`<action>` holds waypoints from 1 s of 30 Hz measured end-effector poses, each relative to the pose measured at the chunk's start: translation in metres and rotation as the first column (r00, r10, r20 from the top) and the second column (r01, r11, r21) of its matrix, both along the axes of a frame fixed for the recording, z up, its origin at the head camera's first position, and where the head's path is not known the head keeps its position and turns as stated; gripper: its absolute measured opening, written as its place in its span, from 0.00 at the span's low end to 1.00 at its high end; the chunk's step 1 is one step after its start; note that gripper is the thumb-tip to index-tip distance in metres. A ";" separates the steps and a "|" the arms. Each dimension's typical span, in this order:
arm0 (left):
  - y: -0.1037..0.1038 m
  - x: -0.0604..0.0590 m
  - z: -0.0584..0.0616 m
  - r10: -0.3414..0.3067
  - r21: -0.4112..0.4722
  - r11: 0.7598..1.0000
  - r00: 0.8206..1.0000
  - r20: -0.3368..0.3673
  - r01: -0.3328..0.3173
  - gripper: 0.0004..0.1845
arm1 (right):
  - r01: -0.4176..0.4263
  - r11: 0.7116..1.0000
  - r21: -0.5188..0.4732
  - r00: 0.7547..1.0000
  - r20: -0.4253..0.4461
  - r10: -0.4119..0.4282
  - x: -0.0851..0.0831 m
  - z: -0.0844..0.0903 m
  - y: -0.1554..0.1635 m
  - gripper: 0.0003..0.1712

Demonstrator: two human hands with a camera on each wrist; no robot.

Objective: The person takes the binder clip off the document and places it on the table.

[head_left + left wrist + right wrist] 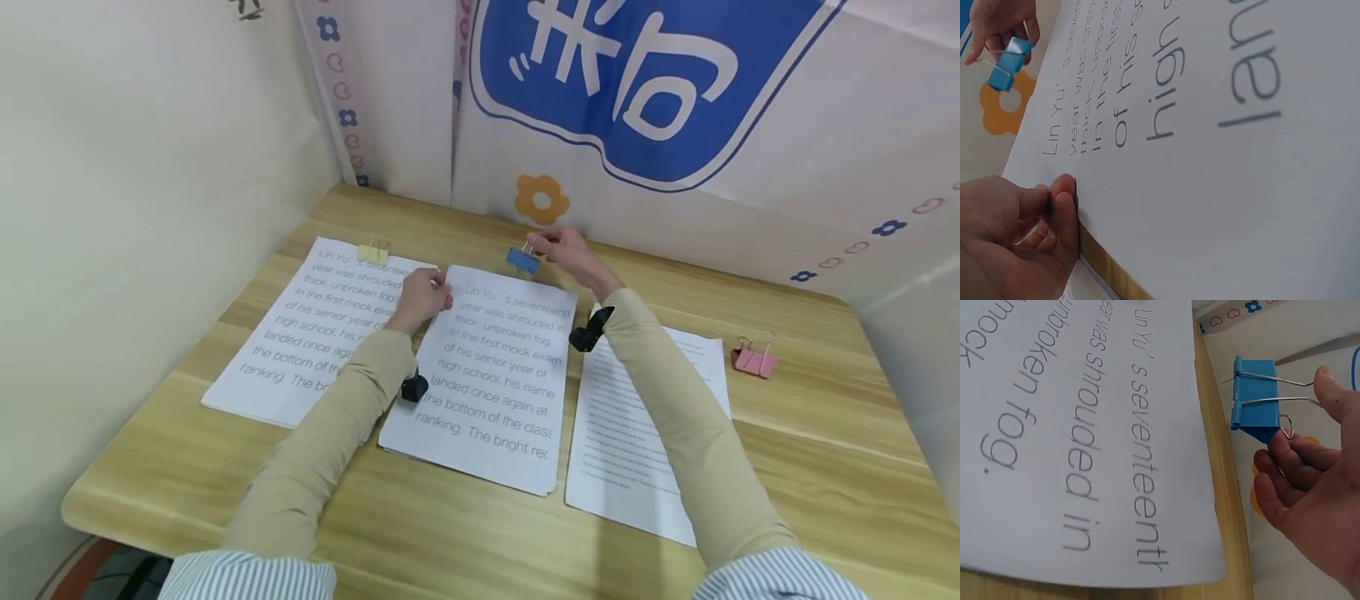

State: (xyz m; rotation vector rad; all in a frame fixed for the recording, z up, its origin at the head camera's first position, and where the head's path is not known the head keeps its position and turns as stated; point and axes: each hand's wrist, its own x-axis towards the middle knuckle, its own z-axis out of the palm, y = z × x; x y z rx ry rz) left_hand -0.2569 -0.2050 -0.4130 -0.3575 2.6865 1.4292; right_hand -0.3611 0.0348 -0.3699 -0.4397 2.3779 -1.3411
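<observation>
Left stack: yellow clip on. Middle stack: unclipped; my left hand pinches its corner, my right hand pinches the blue clip. Pink clip idle.

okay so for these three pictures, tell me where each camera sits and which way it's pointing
Head: worn on the head, facing forward and down at the wooden table; both sleeved forearms, the left hand and the right hand show.
Left wrist: low beside the left hand, looking along the middle paper stack; its fingers grip the stack's edge.
Right wrist: beside the right hand, facing the stack's top edge; its fingers pinch the blue binder clip.
Shared: all three show the clip and that stack.
</observation>
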 end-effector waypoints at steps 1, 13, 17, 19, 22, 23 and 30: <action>0.001 0.000 0.000 -0.001 -0.004 1.000 1.000 -0.004 0.001 0.13 | 0.001 1.000 -0.008 1.000 0.008 -0.001 0.000 -0.001 0.004 0.31; 0.006 -0.004 0.001 0.014 -0.067 0.998 1.000 -0.020 -0.015 0.15 | 0.089 0.996 -0.023 0.996 0.034 -0.088 0.002 -0.002 0.064 0.32; 0.008 -0.005 0.000 0.040 -0.096 0.994 0.999 -0.032 -0.043 0.14 | 0.127 0.992 -0.010 0.991 0.031 -0.127 0.003 -0.002 0.085 0.33; 0.010 -0.005 0.000 0.046 -0.114 0.992 0.998 -0.041 -0.050 0.14 | 0.146 0.989 -0.008 0.989 0.032 -0.146 0.004 -0.001 0.097 0.33; 0.012 -0.004 0.001 0.048 -0.146 0.988 0.997 -0.053 -0.055 0.12 | 0.178 0.984 -0.003 0.984 0.027 -0.178 0.008 0.000 0.114 0.33; 0.013 -0.004 0.002 0.048 -0.156 0.986 0.997 -0.054 -0.056 0.12 | 0.189 0.982 -0.001 0.982 0.024 -0.189 0.009 0.001 0.121 0.33; 0.018 -0.005 0.002 0.056 -0.195 0.979 0.997 -0.056 -0.066 0.12 | 0.250 0.968 0.014 0.968 -0.027 -0.250 0.022 0.009 0.165 0.34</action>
